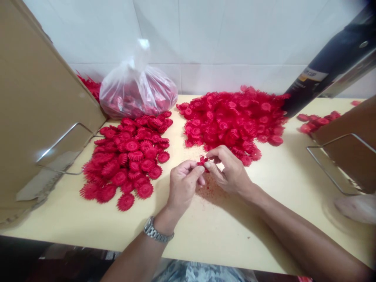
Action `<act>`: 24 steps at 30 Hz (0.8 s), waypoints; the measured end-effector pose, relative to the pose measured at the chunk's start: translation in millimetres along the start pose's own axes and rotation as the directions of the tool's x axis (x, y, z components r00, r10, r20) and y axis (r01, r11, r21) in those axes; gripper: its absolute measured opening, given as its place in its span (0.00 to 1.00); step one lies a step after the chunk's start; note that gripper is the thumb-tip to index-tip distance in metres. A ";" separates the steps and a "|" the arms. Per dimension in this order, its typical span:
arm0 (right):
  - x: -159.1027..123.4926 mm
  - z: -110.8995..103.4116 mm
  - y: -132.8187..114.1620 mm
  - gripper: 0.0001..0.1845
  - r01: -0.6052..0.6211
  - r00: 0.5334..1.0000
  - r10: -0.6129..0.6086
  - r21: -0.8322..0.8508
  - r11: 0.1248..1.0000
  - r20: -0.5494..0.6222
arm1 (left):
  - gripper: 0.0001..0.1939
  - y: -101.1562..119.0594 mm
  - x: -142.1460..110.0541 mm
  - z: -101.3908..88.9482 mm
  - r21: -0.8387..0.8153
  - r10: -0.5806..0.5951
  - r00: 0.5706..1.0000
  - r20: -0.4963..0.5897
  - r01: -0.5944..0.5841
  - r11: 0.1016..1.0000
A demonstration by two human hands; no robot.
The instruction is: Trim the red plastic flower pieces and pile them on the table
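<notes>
Between the fingertips of both hands is a small red artificial flower head (202, 160) with jagged petals. My left hand (184, 181) pinches it from the left, thumb on top, a metal-band watch on that wrist. From the right, my right hand (230, 170) closes thumb and finger on its edge. A heap of red flower heads (132, 156), round with notched rims, lies left of my hands. Behind my hands spreads a larger pile of red flower heads (232, 117). Red crumbs (210, 188) are scattered on the pale yellow table (217, 239) beneath my hands.
A tied clear plastic bag (138, 90) of red pieces stands at the back left. A cardboard box (44, 98) walls the left side; another brown box (349, 141) stands at right. Bent metal wires (326, 166) jut near both. A dark cylinder (314, 70) leans at the back right.
</notes>
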State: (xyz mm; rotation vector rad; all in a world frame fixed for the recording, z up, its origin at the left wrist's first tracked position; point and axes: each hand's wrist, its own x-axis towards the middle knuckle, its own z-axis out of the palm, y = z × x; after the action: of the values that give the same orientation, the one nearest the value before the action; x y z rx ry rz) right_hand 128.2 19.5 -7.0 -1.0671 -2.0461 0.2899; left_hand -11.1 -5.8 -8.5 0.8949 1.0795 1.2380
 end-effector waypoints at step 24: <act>2.9 2.6 -7.6 0.09 -0.011 0.993 0.013 0.013 1.000 -0.121 | 0.10 1.1 -8.6 0.3 0.221 0.206 0.978 0.021 -0.206 0.953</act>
State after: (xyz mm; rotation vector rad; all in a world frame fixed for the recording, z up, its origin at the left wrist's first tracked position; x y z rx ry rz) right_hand 120.9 17.4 -3.2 -1.0639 -1.9278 0.2380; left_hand -11.1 -14.1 -6.1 1.2027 1.1644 1.3049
